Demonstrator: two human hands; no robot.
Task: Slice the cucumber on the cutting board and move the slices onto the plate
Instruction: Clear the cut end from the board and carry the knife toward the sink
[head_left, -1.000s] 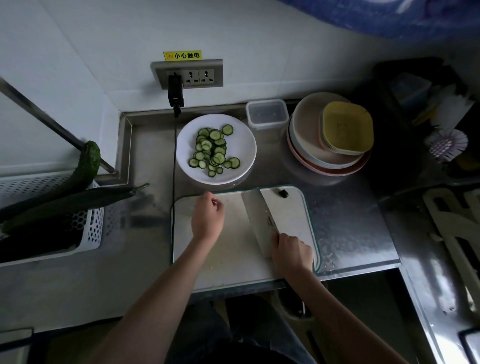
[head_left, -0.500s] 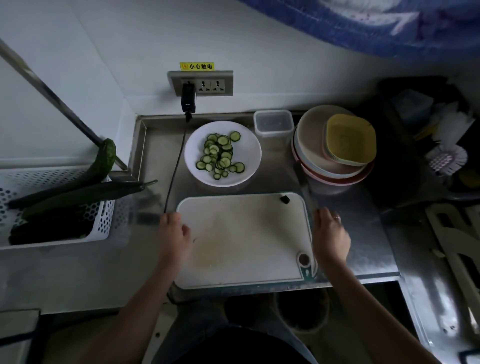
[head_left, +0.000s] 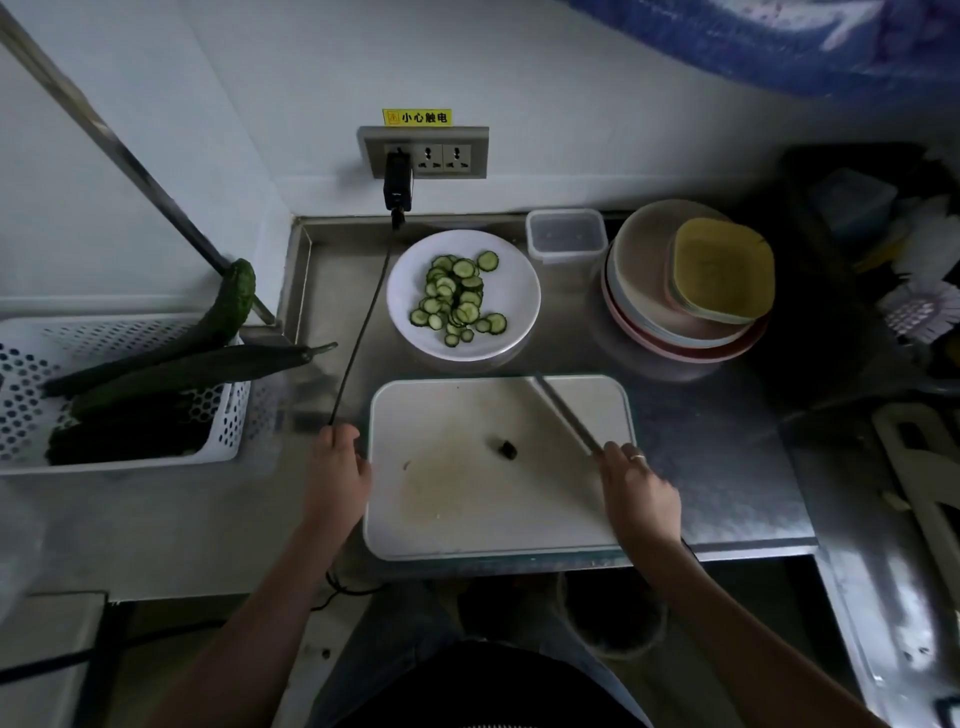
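Note:
The white cutting board (head_left: 467, 499) lies in front of me and carries only a small dark cucumber end (head_left: 506, 449) near its middle. My right hand (head_left: 641, 493) grips a knife (head_left: 563, 413) at the board's right edge. The blade slants toward the far edge, seen edge-on. My left hand (head_left: 337, 467) rests against the board's left edge, fingers loosely curled, holding nothing. Behind the board stands the white plate (head_left: 519, 296) with several cucumber slices (head_left: 457, 299) piled on it.
A white perforated basket (head_left: 31, 364) at the left holds whole cucumbers (head_left: 192, 369). A black cable (head_left: 363, 322) runs from the wall socket past the plate. A clear lidded box (head_left: 566, 234) and stacked plates (head_left: 654, 291) stand at the back right. The steel counter's edge (head_left: 753, 545) is just right of the board.
Half a second ago both hands were at the board's sides with no knife in view. Now my right hand holds the knife over the board, and the dark end piece lies nearer the middle.

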